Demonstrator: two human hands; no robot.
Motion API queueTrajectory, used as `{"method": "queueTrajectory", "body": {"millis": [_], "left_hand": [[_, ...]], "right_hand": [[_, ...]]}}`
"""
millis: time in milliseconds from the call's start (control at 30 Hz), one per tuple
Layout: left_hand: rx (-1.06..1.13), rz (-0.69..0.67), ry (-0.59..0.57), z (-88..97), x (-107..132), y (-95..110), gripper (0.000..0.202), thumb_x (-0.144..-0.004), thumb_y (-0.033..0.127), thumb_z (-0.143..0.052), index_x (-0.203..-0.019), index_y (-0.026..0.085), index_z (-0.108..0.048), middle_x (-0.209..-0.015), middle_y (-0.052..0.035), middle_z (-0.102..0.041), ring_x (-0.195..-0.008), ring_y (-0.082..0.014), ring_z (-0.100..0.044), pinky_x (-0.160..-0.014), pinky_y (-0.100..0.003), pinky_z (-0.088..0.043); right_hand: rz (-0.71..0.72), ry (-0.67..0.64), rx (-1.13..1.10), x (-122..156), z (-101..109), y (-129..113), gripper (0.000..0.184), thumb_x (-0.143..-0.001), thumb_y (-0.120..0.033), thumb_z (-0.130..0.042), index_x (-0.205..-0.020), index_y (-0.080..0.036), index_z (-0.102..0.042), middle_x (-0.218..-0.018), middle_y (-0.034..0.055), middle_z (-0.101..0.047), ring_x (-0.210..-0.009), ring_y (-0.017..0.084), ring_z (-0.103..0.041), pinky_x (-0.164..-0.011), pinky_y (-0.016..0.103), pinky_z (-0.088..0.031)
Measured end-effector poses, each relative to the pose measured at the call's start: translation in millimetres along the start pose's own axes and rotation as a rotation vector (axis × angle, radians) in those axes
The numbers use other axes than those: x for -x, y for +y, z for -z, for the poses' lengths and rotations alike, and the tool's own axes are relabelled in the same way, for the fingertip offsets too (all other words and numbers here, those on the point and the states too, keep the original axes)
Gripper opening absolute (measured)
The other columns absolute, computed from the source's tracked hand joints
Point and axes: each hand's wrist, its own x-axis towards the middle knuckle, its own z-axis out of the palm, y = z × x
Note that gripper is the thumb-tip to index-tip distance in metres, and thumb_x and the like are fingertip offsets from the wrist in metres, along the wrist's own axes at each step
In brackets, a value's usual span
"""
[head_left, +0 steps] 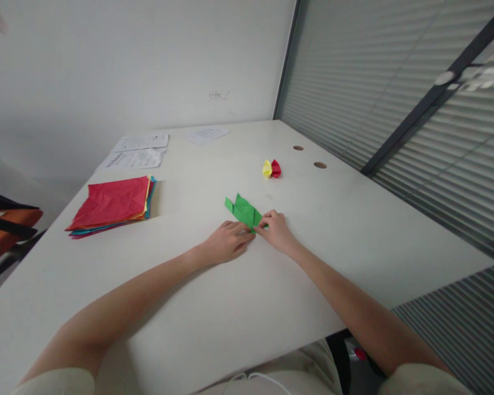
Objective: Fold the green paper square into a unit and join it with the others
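A folded piece of green paper (243,210) lies on the white table in front of me, with pointed flaps sticking up at its far left end. My left hand (229,240) rests on the table, its fingers closed together at the paper's near edge. From the right, my right hand (276,229) pinches the near right corner of the same paper between thumb and fingers. Both sets of fingertips almost meet there and hide that corner. Farther back stands a small folded paper piece (271,169), yellow on one side and red on the other.
A stack of coloured paper sheets (114,204), red on top, lies on the left. Printed papers (138,158) lie behind it, with another sheet (208,134) at the back. Two round holes (320,165) pierce the table near the blinds (354,82). An orange chair (8,230) stands at the left.
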Motion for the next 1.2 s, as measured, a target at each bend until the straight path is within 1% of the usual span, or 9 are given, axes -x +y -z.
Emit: {"method": "queueTrajectory", "body": {"millis": [100,200,300,400,500,667,900,1033,1200], "left_hand": [[0.004,0.006,0.007,-0.9,0,0,0.032,-0.092,0.023,-0.043,-0.12,0.021,-0.059,-0.114,-0.0106,-0.059,-0.105,-0.0209,-0.057,-0.094,-0.039,-0.043],[-0.003,0.019,0.01,-0.7,1,0,0.032,-0.092,0.023,-0.044,-0.12,0.021,-0.059,-0.116,-0.011,-0.059,-0.105,-0.0216,-0.057,-0.093,-0.039,-0.044],[-0.016,0.034,0.017,0.5,1,1,0.031,-0.092,0.024,-0.044,-0.118,0.02,-0.06,-0.117,-0.0112,-0.058,-0.104,-0.0223,-0.058,-0.091,-0.039,-0.046],[-0.026,0.047,0.027,1.3,1,1,0.03,-0.09,0.024,-0.046,-0.115,0.019,-0.062,-0.119,-0.0117,-0.058,-0.102,-0.0227,-0.058,-0.09,-0.039,-0.047],[-0.023,0.05,0.028,1.6,1,0,0.03,-0.088,0.023,-0.049,-0.115,0.019,-0.061,-0.119,-0.0115,-0.06,-0.103,-0.0231,-0.057,-0.091,-0.04,-0.047],[-0.014,0.049,0.024,1.5,1,0,0.032,-0.088,0.024,-0.047,-0.117,0.019,-0.06,-0.119,-0.0115,-0.061,-0.106,-0.0238,-0.056,-0.092,-0.042,-0.047],[-0.026,0.041,0.013,1.2,2,-1,0.031,-0.092,0.026,-0.043,-0.117,0.018,-0.059,-0.121,-0.0103,-0.06,-0.107,-0.0241,-0.054,-0.092,-0.04,-0.045],[-0.068,0.06,0.005,2.6,2,2,0.032,-0.092,0.029,-0.043,-0.117,0.018,-0.059,-0.115,-0.0124,-0.06,-0.1,-0.0245,-0.054,-0.087,-0.04,-0.044],[-0.081,0.071,-0.006,1.2,2,1,0.041,-0.09,0.042,-0.045,-0.119,0.016,-0.058,-0.113,-0.015,-0.058,-0.097,-0.0263,-0.052,-0.085,-0.043,-0.043]], "right_hand": [[0.008,0.021,0.014,0,0,1,0.018,-0.08,-0.033,-0.069,-0.068,-0.019,-0.069,-0.089,0.0078,-0.057,-0.094,0.023,-0.055,-0.09,0.042,-0.039],[0.029,0.007,-0.019,-2,7,1,0.012,-0.08,-0.029,-0.069,-0.073,-0.019,-0.071,-0.091,0.0079,-0.058,-0.094,0.023,-0.055,-0.092,0.043,-0.039],[0.127,-0.017,-0.069,-2,20,0,0.007,-0.081,-0.021,-0.067,-0.082,-0.021,-0.074,-0.093,0.007,-0.059,-0.095,0.022,-0.054,-0.094,0.041,-0.04],[0.261,-0.107,-0.085,1,29,-2,0.023,-0.081,-0.01,-0.062,-0.09,-0.026,-0.076,-0.098,0.0066,-0.059,-0.099,0.022,-0.051,-0.094,0.039,-0.041],[0.306,-0.189,-0.056,4,30,-2,0.036,-0.079,-0.004,-0.058,-0.096,-0.03,-0.075,-0.099,0.0063,-0.059,-0.102,0.023,-0.048,-0.095,0.041,-0.04],[0.271,-0.204,0.019,5,27,-2,0.03,-0.082,-0.01,-0.06,-0.093,-0.032,-0.076,-0.104,0.0071,-0.06,-0.108,0.025,-0.045,-0.094,0.044,-0.038],[0.217,-0.176,0.1,5,35,-3,0.025,-0.084,-0.014,-0.059,-0.088,-0.03,-0.077,-0.105,0.007,-0.062,-0.109,0.027,-0.043,-0.092,0.044,-0.037],[0.232,-0.123,0.059,4,33,-5,0.026,-0.083,-0.012,-0.058,-0.095,-0.027,-0.076,-0.103,0.0068,-0.064,-0.106,0.026,-0.045,-0.09,0.041,-0.038],[0.131,-0.027,0.045,3,20,-10,0.021,-0.089,-0.024,-0.056,-0.103,-0.023,-0.072,-0.098,0.0076,-0.066,-0.099,0.024,-0.051,-0.087,0.039,-0.038]]}}
